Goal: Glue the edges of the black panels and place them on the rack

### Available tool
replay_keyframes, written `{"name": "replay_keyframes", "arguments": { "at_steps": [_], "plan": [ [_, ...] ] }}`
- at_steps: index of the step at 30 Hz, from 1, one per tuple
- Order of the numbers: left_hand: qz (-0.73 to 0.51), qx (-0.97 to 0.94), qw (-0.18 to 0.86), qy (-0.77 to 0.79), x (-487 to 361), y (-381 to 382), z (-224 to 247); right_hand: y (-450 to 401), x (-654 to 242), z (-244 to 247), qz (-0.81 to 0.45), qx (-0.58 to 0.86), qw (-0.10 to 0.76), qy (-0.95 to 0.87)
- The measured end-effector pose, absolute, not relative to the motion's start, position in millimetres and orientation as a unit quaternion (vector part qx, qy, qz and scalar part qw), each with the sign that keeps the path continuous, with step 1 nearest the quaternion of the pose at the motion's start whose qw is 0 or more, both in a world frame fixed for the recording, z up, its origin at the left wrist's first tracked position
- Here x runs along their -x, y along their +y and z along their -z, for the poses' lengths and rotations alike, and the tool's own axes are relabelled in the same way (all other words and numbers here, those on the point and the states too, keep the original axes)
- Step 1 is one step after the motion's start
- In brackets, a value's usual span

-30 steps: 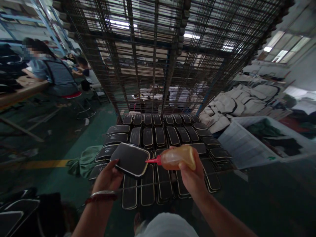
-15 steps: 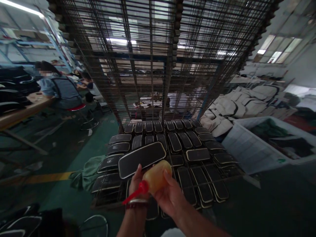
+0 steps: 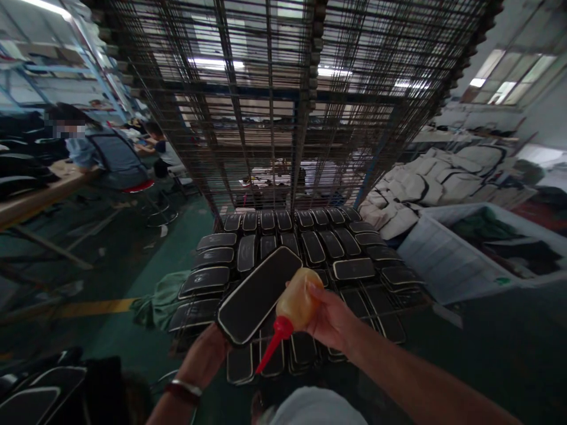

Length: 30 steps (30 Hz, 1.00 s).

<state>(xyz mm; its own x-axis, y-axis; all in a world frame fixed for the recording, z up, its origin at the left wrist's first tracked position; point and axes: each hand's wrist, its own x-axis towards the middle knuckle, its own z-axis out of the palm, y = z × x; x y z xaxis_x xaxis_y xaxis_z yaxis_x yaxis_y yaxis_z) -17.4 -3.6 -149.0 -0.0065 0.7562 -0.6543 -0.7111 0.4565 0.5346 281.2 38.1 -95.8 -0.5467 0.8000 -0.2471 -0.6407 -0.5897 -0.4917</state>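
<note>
Left hand (image 3: pixel 208 357) grips the black pad (image 3: pixel 259 295), right hand (image 3: pixel 330 319) the glue bottle (image 3: pixel 295 307); best keep the red nozzle (image 3: pixel 269 348) tracing the pad's edge.

From where I stand, nothing here can be read. The black pad (image 3: pixel 259 294) held up in the left hand (image 3: pixel 204 358) shows a plain dark face with a pale edge and no print. The amber squeeze bottle (image 3: pixel 297 303) in the right hand (image 3: pixel 330 319) bears no label. The black pads lying on the wire rack (image 3: pixel 401 295) carry faint pale marks on a few faces, too small and blurred to make out as letters. The white bin (image 3: pixel 432 260) has a small green mark low on its side, also too blurred to read.
</note>
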Motion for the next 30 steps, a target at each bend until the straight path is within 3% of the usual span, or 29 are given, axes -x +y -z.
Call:
{"name": "replay_keyframes", "arguments": {
  "at_steps": [7, 12, 18, 23, 26, 30],
  "plan": [
    [-0.378, -0.144, 0.774, 0.488, 20, 59, 54, 43, -299, 81, -0.869, 0.248, 0.351, -0.247],
    [-0.330, -0.236, 0.787, 0.465, -15, 78, 34, 39, -292, 82, -0.862, 0.249, 0.355, -0.262],
    [-0.351, -0.299, 0.724, 0.513, -3, 76, 28, 48, -323, 64, -0.781, 0.292, 0.475, -0.282],
    [-0.333, -0.210, 0.755, 0.524, 13, 70, 21, 73, -357, 22, -0.616, 0.334, 0.619, -0.355],
    [-0.312, -0.166, 0.786, 0.508, 23, 68, 29, 80, -362, 3, -0.551, 0.334, 0.638, -0.422],
    [-0.274, -0.241, 0.792, 0.490, 34, 66, 42, 80, -360, -10, -0.526, 0.329, 0.625, -0.473]
  ]
}}
